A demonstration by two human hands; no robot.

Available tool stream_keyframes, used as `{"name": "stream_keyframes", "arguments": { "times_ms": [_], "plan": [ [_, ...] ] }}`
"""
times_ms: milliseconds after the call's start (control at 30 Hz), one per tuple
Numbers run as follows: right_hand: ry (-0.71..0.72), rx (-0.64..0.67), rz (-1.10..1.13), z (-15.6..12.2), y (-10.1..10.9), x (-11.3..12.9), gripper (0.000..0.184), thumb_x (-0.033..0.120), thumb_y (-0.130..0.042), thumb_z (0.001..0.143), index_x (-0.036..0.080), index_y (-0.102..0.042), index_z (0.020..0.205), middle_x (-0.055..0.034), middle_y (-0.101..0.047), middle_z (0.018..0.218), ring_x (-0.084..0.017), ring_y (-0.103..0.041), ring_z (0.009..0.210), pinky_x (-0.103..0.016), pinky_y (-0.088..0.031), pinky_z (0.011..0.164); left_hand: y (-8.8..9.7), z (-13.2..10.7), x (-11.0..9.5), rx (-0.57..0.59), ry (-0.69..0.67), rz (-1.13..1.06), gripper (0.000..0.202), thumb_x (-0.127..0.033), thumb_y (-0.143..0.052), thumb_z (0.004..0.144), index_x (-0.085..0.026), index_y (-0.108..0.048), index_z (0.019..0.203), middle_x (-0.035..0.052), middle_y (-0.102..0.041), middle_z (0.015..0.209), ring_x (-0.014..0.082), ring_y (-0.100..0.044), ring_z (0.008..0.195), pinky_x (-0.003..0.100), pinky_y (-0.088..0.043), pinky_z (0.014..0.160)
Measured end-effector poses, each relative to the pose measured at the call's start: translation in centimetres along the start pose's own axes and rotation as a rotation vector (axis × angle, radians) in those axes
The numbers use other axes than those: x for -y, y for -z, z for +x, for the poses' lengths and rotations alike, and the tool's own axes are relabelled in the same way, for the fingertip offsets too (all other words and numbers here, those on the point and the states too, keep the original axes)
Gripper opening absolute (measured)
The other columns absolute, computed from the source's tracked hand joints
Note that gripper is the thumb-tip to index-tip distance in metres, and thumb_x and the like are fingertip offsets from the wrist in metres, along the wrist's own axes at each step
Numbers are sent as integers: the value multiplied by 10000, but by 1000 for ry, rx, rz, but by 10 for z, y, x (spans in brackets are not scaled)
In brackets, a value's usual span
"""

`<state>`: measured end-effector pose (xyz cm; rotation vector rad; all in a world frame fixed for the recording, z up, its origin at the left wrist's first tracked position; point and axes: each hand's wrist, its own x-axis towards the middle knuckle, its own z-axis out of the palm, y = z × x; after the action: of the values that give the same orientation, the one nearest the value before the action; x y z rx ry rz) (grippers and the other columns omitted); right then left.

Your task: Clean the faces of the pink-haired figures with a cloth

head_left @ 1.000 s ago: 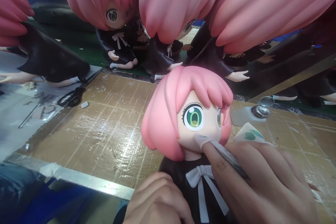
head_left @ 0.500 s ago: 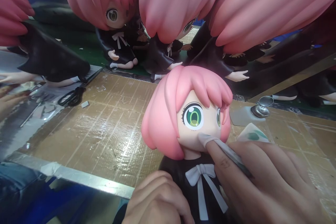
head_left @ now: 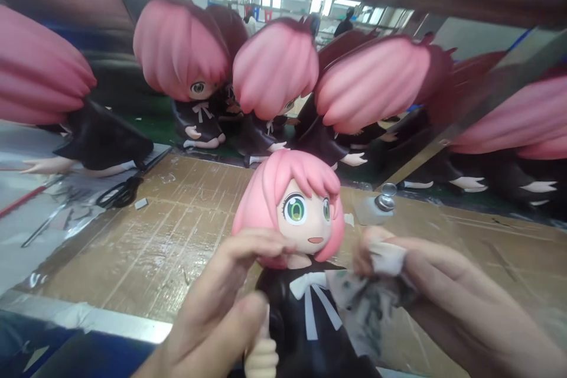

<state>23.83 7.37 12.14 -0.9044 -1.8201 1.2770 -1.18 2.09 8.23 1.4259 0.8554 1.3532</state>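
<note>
A doll [head_left: 295, 212] with pink hair, green eyes and a black dress with a white bow stands upright in front of me. My left hand [head_left: 221, 301] grips it: fingers lie against the hair at the side of its head and the thumb crosses its dress. My right hand [head_left: 443, 295] is off to the doll's right, away from the face, fingers closed on a stained white cloth [head_left: 376, 289] that hangs against the dress.
Several same-looking pink-haired dolls [head_left: 274, 77] lie along the far edge of the taped brown worktable [head_left: 177, 236]. Black scissors [head_left: 119, 194] lie at the left. A small bottle with a metal cap [head_left: 381, 204] stands behind the doll's right side.
My right hand with the cloth has come off the doll's face and moved right. My left hand has risen to the doll's head. The doll now sits farther from the camera, which has tilted up.
</note>
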Motion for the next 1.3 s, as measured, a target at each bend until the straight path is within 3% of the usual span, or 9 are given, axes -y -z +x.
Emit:
{"name": "stream_keyframes", "arguments": {
  "times_ms": [100,200,267,367,533,667,833,1067,1300],
  "plan": [
    [-130,159,337,6,-9,11,412,515,-460,981,208,-734,985,-86,-564,971,-188,-581,806,-333,-532,676,-10,34,-21,155,62,129,248,-334,-476,1035,-353,-617,1238,-25,-629,1299,141,-564,1242,191,-464,1023],
    [-58,121,352,6,-12,17,345,462,-493,986,221,-738,954,-55,-508,968,-166,-533,875,-291,-497,750,-26,56,-29,290,154,46,264,-430,-479,1023,-286,-625,1189,3,-622,1221,171,-554,1182,250,-449,1002],
    [-26,77,321,2,-11,18,319,430,-495,997,226,-726,914,-30,-490,907,-149,-508,872,-267,-468,775,-33,61,-30,358,246,-52,271,-479,-506,999,-234,-608,1054,3,-596,1009,149,-577,944,248,-485,817],
    [-44,61,304,-3,-8,16,302,401,-484,1013,227,-721,945,-17,-537,895,-133,-516,840,-267,-449,792,-36,61,-29,411,371,-147,341,-532,-564,951,-197,-535,895,-16,-509,815,100,-480,635,218,-376,522],
    [-138,16,328,-8,-8,15,286,427,-553,986,219,-720,1091,-36,-646,928,-157,-579,893,-286,-456,813,-34,66,-31,280,305,-184,326,-467,-590,954,-175,-530,820,-26,-477,760,92,-464,670,201,-395,600],
    [-120,25,370,-7,-11,17,252,408,-628,946,210,-741,1052,-32,-638,925,-146,-573,892,-256,-455,790,-37,69,-37,225,296,-196,312,-442,-590,961,-175,-520,815,-39,-448,752,82,-405,661,183,-358,593],
    [-223,-2,593,-7,-18,19,247,433,-696,892,197,-731,957,-11,-615,791,-117,-558,744,-249,-465,759,-39,68,-41,178,326,-205,293,-435,-596,958,-170,-542,847,-41,-430,764,74,-386,662,163,-332,587],
    [-303,-13,820,-7,-23,14,355,428,-781,815,149,-590,708,33,-481,637,-58,-401,566,-176,-324,537,-39,65,-39,210,339,-201,293,-444,-583,965,-188,-518,839,-45,-381,742,85,-334,642,204,-276,566],
    [-259,5,971,-18,-33,7,255,434,-718,864,190,-646,862,23,-509,666,-85,-460,583,-214,-416,610,-42,57,-42,187,281,-25,322,-492,-542,982,-204,-501,843,-49,-403,761,80,-388,657,197,-344,600]
  ]
}}
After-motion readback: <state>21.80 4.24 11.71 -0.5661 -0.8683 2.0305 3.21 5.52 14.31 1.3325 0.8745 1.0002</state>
